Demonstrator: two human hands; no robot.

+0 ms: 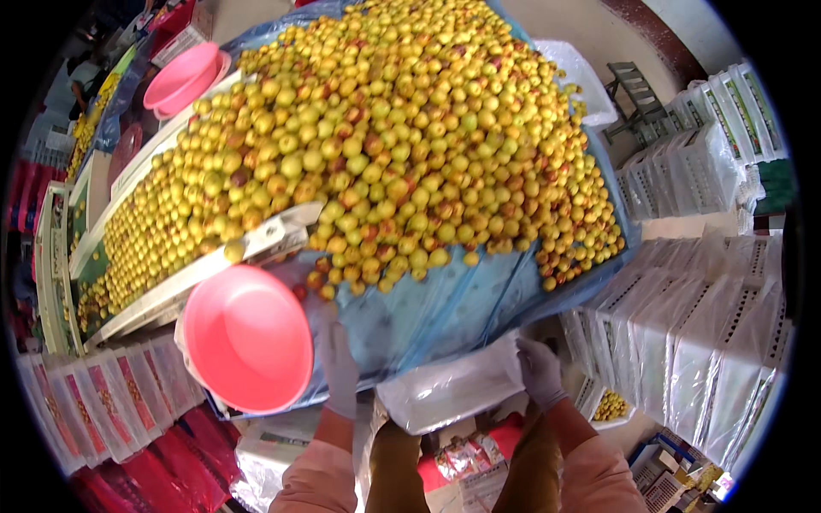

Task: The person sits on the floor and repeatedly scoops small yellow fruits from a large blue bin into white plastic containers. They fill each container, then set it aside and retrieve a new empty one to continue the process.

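A broad heap of small round yellow-green fruits with reddish-brown patches, much like jujubes, covers the blue sheeting of the table before me. At its near edge my right hand, in a pale glove, grips the right end of a white box lined with clear plastic. No fruit shows inside the box. My gloved left hand reaches over the sheeting's edge, fingers stretched toward the nearest fruits and slightly blurred. Just left of it is an empty pink basin.
Beyond the basin, a pale sorting chute slants left, lined with fruit. Another pink basin sits farther back. Stacked plastic-wrapped crates crowd the right side; more crates stand at left. Behind them, a folding chair is on the floor.
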